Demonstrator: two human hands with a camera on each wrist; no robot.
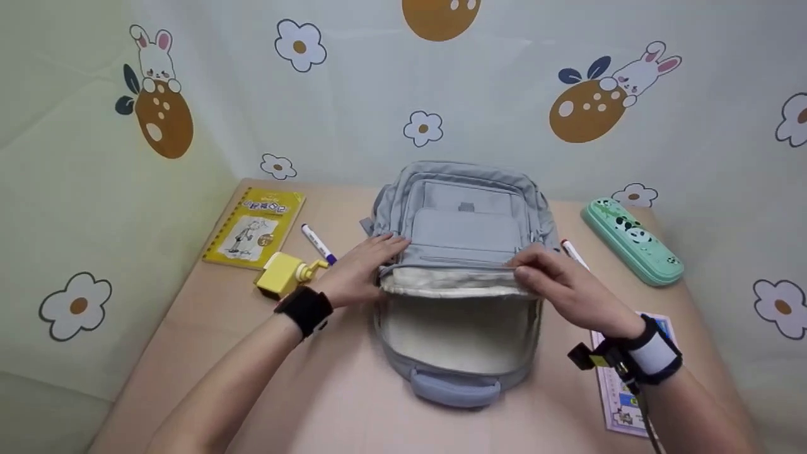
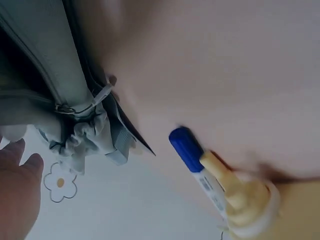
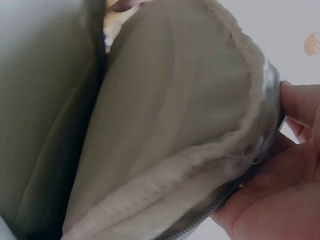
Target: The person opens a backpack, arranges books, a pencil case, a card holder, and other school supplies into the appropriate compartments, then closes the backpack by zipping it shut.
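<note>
Backpack (image 1: 470, 230) in grey-blue cloth takes up the middle of the frame, lying on the pale table (image 1: 334, 378), its carry handle (image 1: 455, 389) towards the bottom edge. Its main compartment gapes, and I can see the cream lining inside. The person's right hand (image 1: 567, 284), right of centre, pinches the zippered rim of the flap (image 1: 454, 282), thumb on one side and fingers on the other; the right wrist view shows the lining hanging beside that grip. The left hand (image 1: 362, 271) reaches in from the lower left, its fingers nearly straight and resting on the bag's left edge. Each wrist wears a dark band.

Around the bag I notice a yellow spiral-bound book (image 1: 255, 226) at middle left, with a yellow crank device (image 1: 277, 275) just below it and a blue-capped marker (image 1: 318, 244) near both. Over on the right, a red-capped pen (image 1: 572, 253) lies close to the bag, and a mint panda case (image 1: 632, 241) sits farther out. A pink-edged booklet (image 1: 621, 391) lies at lower right, partly hidden by the right wrist. Rabbits and flowers decorate the hanging cloth (image 1: 359, 113) behind.
</note>
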